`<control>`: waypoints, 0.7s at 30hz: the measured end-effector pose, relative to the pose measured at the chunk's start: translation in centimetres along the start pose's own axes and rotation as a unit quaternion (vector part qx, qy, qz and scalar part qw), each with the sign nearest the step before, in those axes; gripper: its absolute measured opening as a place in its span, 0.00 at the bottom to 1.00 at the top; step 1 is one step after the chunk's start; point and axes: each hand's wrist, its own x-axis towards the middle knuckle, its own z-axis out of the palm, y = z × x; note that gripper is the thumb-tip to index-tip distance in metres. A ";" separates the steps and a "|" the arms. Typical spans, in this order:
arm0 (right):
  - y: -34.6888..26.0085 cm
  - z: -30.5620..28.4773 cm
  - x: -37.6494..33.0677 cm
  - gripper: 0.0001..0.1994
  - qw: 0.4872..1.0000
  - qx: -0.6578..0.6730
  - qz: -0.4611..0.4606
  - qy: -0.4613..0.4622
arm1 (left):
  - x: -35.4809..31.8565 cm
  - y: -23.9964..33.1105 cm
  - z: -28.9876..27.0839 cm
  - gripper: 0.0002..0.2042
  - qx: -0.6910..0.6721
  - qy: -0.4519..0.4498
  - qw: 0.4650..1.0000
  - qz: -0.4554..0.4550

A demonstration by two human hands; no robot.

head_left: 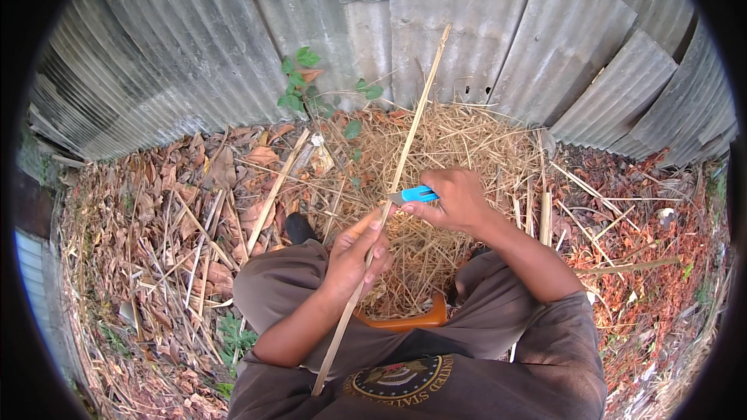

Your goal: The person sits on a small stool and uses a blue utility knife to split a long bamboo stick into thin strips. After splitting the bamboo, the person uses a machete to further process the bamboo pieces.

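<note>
Seated before a corrugated metal fence (pixel 467 23), your left hand (pixel 358 253) curls its fingers around a long bamboo strip (pixel 405 148), angled up from your lap, while your right hand (pixel 455 201) pinches a blue-handled knife (pixel 412 195) against it.

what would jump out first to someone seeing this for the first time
At centre, a long thin bamboo strip runs slantwise from the person's lap up toward the corrugated metal wall. The left hand grips it low down, while the right hand presses a bright blue utility knife against it. Beneath lies a heap of pale straw, with dry brown leaves at left.
</note>
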 end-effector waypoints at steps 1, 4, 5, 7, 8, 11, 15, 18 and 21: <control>0.0 0.3 -0.1 0.31 1.000 -0.001 0.001 0.015 | 0.0 -0.1 0.1 0.17 -0.015 -0.005 1.000 0.001; 0.1 0.6 -0.3 0.31 0.999 -0.024 -0.020 0.039 | -0.2 -0.1 -0.1 0.18 -0.032 -0.036 0.999 -0.008; 0.2 0.5 -0.3 0.31 0.998 -0.034 -0.027 0.042 | -0.3 -0.1 0.0 0.18 -0.036 -0.033 0.999 -0.014; 0.3 0.3 -0.3 0.31 0.997 -0.053 -0.041 0.049 | -0.5 -0.1 0.3 0.19 -0.043 -0.030 0.998 -0.028; 0.8 0.5 -0.2 0.31 0.996 -0.056 -0.017 0.061 | -0.6 -0.1 0.4 0.18 -0.049 -0.027 0.998 -0.031; 2.8 0.4 0.7 0.31 0.991 -0.079 0.089 0.067 | -0.8 0.0 0.8 0.18 -0.057 -0.023 0.997 -0.041; 2.2 0.1 0.9 0.33 0.991 -0.082 0.097 0.043 | -0.9 -0.1 0.9 0.18 -0.038 -0.027 0.998 -0.040; 0.2 0.9 -0.1 0.34 0.997 -0.057 0.053 0.012 | -1.0 0.0 0.6 0.18 -0.010 -0.021 0.999 -0.034; 2.8 1.3 0.1 0.36 0.990 -0.107 0.057 0.071 | -1.5 -0.2 0.9 0.18 0.027 -0.016 0.999 -0.042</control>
